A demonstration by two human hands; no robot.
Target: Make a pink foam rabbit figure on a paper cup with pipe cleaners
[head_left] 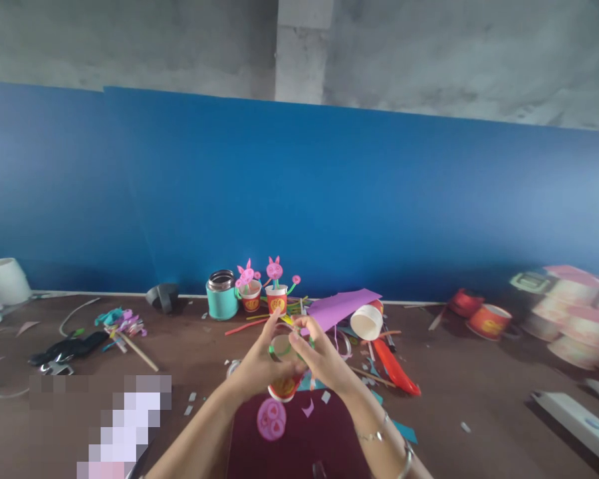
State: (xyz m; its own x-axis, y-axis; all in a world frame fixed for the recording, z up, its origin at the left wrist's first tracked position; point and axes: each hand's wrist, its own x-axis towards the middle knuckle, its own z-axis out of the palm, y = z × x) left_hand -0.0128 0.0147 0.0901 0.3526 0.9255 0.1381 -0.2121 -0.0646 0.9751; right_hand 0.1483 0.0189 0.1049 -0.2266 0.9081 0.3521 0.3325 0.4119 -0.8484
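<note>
A red and white paper cup (282, 389) stands at the front middle, between my two hands. My left hand (265, 359) curls round its left side, fingers across the upper part. My right hand (324, 351) bends in from the right, thumb and fingertips at the cup's top. Bits of green show beside the rim on both sides; my fingers partly hide them. Just in front lies a pink paper disc (271, 420) with drawn shapes, on a dark red mat (299, 452). Behind stand two similar cups, a left one (251, 297) and a right one (276, 301), with pink animal-face figures.
A teal jar (222, 296) stands behind left. Purple paper (342, 309), a tipped paper cup (367, 322) and a red, shiny long item (396, 369) lie behind right. Stacked cups (578, 319) and a power strip (578, 419) are far right. Paper scraps are scattered around.
</note>
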